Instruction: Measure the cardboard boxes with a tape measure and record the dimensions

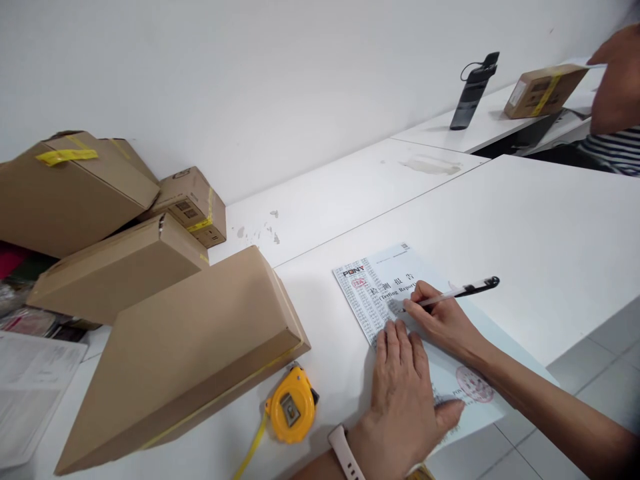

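Head view, printed report [445, 375] under the flat, outstretched left hand [403, 393], right hand [443, 323] over it, gripping a pen [464, 291]

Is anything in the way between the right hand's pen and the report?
Nothing visible stands between the pen and the report; the left hand lies on the cover, close beside the pen's tip.

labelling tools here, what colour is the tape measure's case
The tape measure's case is orange-yellow; it shows in the head view.
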`<action>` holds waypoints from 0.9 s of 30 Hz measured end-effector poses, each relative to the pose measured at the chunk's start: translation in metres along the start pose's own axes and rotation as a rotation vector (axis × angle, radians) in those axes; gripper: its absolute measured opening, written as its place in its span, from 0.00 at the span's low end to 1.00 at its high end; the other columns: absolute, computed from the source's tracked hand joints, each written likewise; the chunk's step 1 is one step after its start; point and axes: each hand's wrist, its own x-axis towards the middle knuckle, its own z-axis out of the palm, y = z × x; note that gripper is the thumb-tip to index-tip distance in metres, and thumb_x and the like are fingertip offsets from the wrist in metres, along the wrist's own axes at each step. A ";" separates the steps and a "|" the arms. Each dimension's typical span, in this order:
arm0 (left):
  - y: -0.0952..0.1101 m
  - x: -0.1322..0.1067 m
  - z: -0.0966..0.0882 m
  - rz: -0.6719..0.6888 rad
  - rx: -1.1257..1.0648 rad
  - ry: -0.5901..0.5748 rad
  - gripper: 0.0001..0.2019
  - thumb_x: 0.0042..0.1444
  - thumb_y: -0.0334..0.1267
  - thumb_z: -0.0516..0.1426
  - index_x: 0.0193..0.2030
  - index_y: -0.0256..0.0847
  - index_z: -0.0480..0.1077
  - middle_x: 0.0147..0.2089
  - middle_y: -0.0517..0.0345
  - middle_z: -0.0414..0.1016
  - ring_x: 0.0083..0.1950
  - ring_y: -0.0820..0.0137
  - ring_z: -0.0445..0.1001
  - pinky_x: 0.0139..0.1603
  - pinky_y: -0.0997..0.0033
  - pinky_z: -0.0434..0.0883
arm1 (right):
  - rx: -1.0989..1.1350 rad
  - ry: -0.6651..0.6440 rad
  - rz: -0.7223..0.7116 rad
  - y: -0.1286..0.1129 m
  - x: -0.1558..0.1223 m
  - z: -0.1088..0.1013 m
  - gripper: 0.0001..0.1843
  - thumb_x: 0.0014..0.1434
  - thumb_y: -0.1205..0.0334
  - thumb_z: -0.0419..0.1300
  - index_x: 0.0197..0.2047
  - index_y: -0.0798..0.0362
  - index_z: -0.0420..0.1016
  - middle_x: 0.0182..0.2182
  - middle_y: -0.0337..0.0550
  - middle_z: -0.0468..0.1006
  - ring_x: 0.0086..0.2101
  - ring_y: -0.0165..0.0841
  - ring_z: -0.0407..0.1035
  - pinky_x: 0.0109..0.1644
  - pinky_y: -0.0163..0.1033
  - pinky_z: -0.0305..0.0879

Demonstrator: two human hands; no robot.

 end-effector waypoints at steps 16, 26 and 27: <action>0.000 0.002 -0.005 0.008 0.024 -0.004 0.43 0.66 0.64 0.48 0.70 0.23 0.63 0.73 0.30 0.63 0.74 0.48 0.62 0.69 0.52 0.69 | -0.011 0.004 -0.005 -0.002 0.000 0.000 0.14 0.61 0.56 0.58 0.26 0.47 0.60 0.21 0.33 0.60 0.24 0.30 0.54 0.28 0.39 0.52; 0.000 0.003 -0.005 0.005 -0.006 -0.038 0.43 0.67 0.64 0.47 0.71 0.22 0.61 0.74 0.29 0.60 0.75 0.47 0.60 0.70 0.51 0.68 | -0.017 0.008 -0.010 -0.003 -0.001 -0.001 0.14 0.60 0.58 0.59 0.26 0.47 0.59 0.21 0.33 0.59 0.24 0.30 0.53 0.27 0.39 0.51; 0.000 0.003 -0.005 0.006 -0.004 -0.035 0.43 0.67 0.64 0.47 0.71 0.22 0.61 0.74 0.29 0.60 0.75 0.47 0.60 0.70 0.51 0.68 | -0.015 0.007 -0.008 -0.003 0.000 -0.001 0.14 0.60 0.58 0.59 0.25 0.47 0.59 0.21 0.33 0.59 0.24 0.30 0.53 0.27 0.39 0.51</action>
